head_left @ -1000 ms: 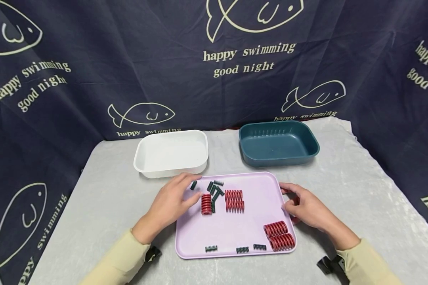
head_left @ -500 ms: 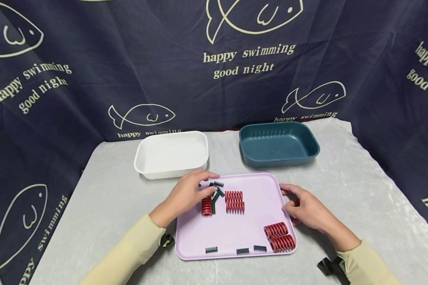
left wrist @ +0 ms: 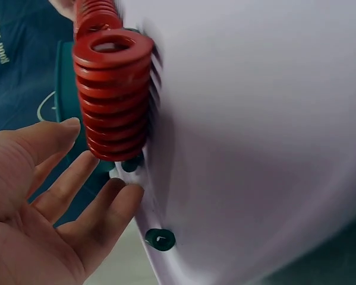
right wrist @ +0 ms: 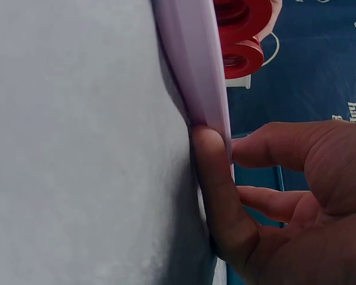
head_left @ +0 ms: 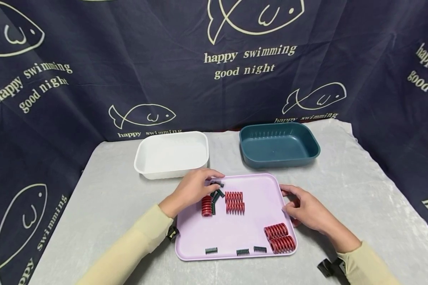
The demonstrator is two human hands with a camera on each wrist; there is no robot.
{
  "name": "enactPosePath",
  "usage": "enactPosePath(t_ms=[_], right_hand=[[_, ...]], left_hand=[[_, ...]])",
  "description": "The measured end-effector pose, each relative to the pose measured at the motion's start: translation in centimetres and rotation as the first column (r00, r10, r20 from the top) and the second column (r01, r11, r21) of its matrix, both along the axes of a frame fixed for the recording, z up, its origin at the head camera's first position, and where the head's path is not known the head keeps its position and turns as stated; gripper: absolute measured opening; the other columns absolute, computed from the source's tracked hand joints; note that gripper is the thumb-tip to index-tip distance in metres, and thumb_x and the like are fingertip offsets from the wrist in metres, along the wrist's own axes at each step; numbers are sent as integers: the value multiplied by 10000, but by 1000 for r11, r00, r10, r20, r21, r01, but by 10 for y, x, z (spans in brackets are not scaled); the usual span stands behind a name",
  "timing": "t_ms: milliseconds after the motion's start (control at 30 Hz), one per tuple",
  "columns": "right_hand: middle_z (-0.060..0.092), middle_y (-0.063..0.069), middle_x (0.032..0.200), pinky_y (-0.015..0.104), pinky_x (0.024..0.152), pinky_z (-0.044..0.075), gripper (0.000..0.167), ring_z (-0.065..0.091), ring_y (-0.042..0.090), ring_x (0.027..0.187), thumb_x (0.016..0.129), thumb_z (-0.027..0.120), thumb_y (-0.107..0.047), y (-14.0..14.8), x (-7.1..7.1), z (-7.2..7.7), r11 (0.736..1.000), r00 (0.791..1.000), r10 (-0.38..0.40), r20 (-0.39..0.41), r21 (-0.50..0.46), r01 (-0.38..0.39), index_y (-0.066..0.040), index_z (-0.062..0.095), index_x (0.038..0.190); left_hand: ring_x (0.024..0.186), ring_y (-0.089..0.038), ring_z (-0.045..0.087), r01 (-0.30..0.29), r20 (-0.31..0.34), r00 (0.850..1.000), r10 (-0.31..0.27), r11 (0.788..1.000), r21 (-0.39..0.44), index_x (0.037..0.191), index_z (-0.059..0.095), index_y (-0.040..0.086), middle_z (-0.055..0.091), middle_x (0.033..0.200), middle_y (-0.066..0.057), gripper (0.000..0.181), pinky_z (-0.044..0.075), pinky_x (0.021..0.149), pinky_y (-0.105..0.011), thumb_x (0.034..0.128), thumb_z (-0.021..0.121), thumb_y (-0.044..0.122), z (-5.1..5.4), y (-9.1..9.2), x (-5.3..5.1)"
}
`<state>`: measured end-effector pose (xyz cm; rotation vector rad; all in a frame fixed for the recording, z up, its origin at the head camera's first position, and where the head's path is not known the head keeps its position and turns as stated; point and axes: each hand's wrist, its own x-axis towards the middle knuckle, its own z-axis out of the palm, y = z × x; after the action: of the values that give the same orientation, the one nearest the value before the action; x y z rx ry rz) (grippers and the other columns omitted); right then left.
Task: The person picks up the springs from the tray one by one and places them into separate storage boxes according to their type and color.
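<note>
A pink tray [head_left: 251,225] bears several thick red coil springs and small dark green coil springs. My left hand [head_left: 192,189] is over its far left part, thumb and fingers apart around a dark green spring [head_left: 219,184]; I see no firm hold. Close by the thumb in the left wrist view stands a red spring [left wrist: 113,95], with a green spring [left wrist: 160,239] lower down by the rim. My right hand [head_left: 304,208] pinches the tray's right rim [right wrist: 216,95], thumb above and a finger underneath. Two more red springs [head_left: 234,206] lie right of the green cluster [head_left: 216,198].
Behind the tray stand a white bin [head_left: 171,154] on the left and a dark teal bin [head_left: 279,146] on the right. A red pair [head_left: 281,244] fills the near right corner. Small green springs [head_left: 242,251] line the near rim. A printed curtain [head_left: 157,59] hangs behind.
My left hand has moved right along the tray's far side, from the lone green spring at the corner to the green cluster. The right hand has stayed on the rim.
</note>
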<state>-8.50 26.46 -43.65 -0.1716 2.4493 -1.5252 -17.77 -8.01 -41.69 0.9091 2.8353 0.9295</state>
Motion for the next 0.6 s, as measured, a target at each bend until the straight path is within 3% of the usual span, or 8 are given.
enactPosePath(t_ms=[167,400,600], right_hand=[[523,282,1301,401,480,599,618,650,209,769,913,607,95,0,0,0,1000,1000,2,-7,-4,-2,66,411,1498],[524,283,1288,399,477,596,616,643,188,747,909,604,102,1,0,-1,1000,1000,9,-20,-9,-9,76,409,1493],[518,287,1287,399,478,596,621,641,186,728,905,599,103,1,0,-1,1000,1000,9,-15,-16,-9,83,403,1493]], left_hand=[[997,-163,696,23,40,999,-21,999,-41,1201,778,220,756,1148,61,281,550,885,-355,922,800,199,1,2,-5],[952,-144,732,35,110,993,-30,999,-37,1163,788,177,779,1030,59,239,572,873,-335,926,786,149,2,5,-13],[962,-120,719,19,86,996,-11,995,-95,1096,807,203,779,959,94,192,549,888,-361,908,810,166,3,9,-16]])
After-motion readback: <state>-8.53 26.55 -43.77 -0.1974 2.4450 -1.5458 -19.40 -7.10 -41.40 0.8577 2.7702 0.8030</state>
